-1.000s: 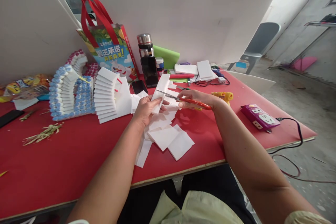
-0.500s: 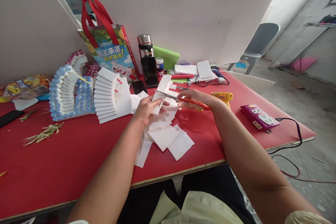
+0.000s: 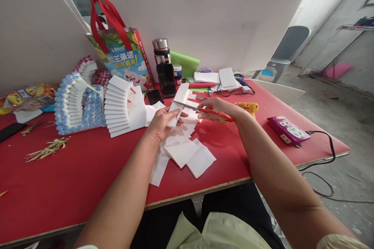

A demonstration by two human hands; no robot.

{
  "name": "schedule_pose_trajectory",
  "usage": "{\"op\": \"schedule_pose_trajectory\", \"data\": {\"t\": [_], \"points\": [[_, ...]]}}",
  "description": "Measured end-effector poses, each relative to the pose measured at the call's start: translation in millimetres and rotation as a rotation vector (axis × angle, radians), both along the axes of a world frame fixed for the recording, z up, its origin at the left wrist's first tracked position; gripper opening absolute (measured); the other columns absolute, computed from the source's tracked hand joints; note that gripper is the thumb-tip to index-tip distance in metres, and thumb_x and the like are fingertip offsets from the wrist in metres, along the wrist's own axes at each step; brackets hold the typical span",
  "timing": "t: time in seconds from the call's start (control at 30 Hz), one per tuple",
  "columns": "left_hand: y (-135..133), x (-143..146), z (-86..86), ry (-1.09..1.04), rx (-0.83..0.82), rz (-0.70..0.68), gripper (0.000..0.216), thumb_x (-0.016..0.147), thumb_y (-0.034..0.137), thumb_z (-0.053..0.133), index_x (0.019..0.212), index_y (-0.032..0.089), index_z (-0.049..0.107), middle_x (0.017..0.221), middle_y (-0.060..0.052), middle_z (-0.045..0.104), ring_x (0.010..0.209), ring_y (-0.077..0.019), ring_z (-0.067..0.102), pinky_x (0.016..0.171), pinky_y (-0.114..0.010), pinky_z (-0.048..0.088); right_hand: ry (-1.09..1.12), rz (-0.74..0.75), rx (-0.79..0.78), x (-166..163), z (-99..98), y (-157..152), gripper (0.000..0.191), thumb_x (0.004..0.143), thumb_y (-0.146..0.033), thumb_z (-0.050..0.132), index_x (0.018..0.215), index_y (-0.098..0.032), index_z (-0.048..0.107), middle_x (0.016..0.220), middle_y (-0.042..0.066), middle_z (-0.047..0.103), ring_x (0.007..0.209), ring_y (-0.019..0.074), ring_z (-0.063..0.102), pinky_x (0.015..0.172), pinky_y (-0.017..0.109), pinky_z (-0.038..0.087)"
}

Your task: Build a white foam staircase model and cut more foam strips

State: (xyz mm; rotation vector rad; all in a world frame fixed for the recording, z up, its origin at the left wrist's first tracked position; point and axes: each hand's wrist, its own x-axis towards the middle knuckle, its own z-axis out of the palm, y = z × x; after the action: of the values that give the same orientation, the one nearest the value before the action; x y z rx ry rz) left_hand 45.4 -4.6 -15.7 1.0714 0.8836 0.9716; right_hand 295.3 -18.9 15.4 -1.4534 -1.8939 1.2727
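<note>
My left hand (image 3: 161, 123) grips a white foam strip (image 3: 179, 99) that stands tilted up over the red table (image 3: 73, 171). In my right hand (image 3: 216, 108) are orange-handled scissors (image 3: 204, 111); their blades cross the strip from the right. Under both hands several cut white foam pieces (image 3: 187, 151) are scattered. To the left stands a stepped stack of white foam slats (image 3: 121, 105).
A curved model with blue caps (image 3: 74, 103) stands at the left. A red-handled bag (image 3: 122, 52), a steel flask (image 3: 161, 50), a phone (image 3: 166, 79), a yellow glue gun (image 3: 248, 107) and a purple power strip (image 3: 288, 130) sit around. White boards (image 3: 210, 23) wall the back.
</note>
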Motion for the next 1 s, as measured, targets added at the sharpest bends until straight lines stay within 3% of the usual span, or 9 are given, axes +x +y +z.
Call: {"op": "schedule_pose_trajectory", "data": {"t": [0.5, 0.63, 0.7, 0.8, 0.9, 1.0], "points": [[1, -1, 1.0, -0.010, -0.002, -0.003, 0.029, 0.071, 0.029, 0.081, 0.093, 0.012, 0.072, 0.084, -0.011, 0.077, 0.055, -0.0110, 0.061, 0.054, -0.023, 0.050, 0.120, -0.004, 0.002, -5, 3.4, -5, 0.044, 0.067, -0.055, 0.082, 0.093, -0.021, 0.071, 0.052, -0.005, 0.048, 0.041, 0.0071, 0.034, 0.041, 0.024, 0.025], [4, -2, 1.1, -0.021, 0.079, 0.131, 0.028, 0.074, 0.030, 0.076, 0.094, 0.012, 0.068, 0.087, -0.011, 0.076, 0.057, -0.0134, 0.065, 0.057, -0.026, 0.054, 0.116, -0.173, 0.088, -7, -3.6, 0, 0.047, 0.069, -0.062, 0.079, 0.088, -0.021, 0.068, 0.055, -0.004, 0.049, 0.044, 0.0096, 0.039, 0.044, 0.025, 0.031], [7, -2, -0.7, 0.003, 0.166, 0.266, 0.030, 0.076, 0.031, 0.073, 0.098, 0.013, 0.066, 0.093, -0.010, 0.076, 0.064, -0.0163, 0.070, 0.060, -0.028, 0.056, -0.046, -0.333, 0.193, -6, -8.1, 6, 0.046, 0.069, -0.063, 0.077, 0.087, -0.022, 0.068, 0.059, -0.001, 0.054, 0.049, 0.0125, 0.045, 0.047, 0.027, 0.035], [15, -4, -7.0, 0.096, 0.294, 0.452, 0.033, 0.076, 0.033, 0.072, 0.103, 0.017, 0.063, 0.102, -0.009, 0.073, 0.081, -0.0220, 0.073, 0.067, -0.033, 0.060, -0.472, -0.509, 0.327, -3, -14.9, 15, 0.036, 0.074, -0.055, 0.072, 0.087, -0.022, 0.070, 0.074, 0.006, 0.065, 0.067, 0.0220, 0.060, 0.055, 0.031, 0.040], [22, -7, -15.4, 0.251, 0.366, 0.589, 0.048, 0.075, 0.034, 0.075, 0.117, 0.020, 0.059, 0.109, -0.009, 0.071, 0.094, -0.0257, 0.072, 0.082, -0.040, 0.059, -0.763, -0.542, 0.305, 0, -20.3, 19, 0.025, 0.080, -0.041, 0.065, 0.089, -0.019, 0.071, 0.085, 0.011, 0.070, 0.081, 0.0287, 0.066, 0.061, 0.034, 0.044], [26, -12, -21.3, 0.445, 0.477, 0.652, 0.067, 0.073, 0.033, 0.077, 0.134, 0.022, 0.052, 0.134, -0.013, 0.061, 0.120, -0.0303, 0.063, 0.105, -0.046, 0.049, -0.869, -0.515, 0.262, -1, -21.4, 18, 0.022, 0.080, -0.030, 0.062, 0.095, -0.017, 0.071, 0.095, 0.014, 0.073, 0.090, 0.0312, 0.068, 0.065, 0.035, 0.047]]}}
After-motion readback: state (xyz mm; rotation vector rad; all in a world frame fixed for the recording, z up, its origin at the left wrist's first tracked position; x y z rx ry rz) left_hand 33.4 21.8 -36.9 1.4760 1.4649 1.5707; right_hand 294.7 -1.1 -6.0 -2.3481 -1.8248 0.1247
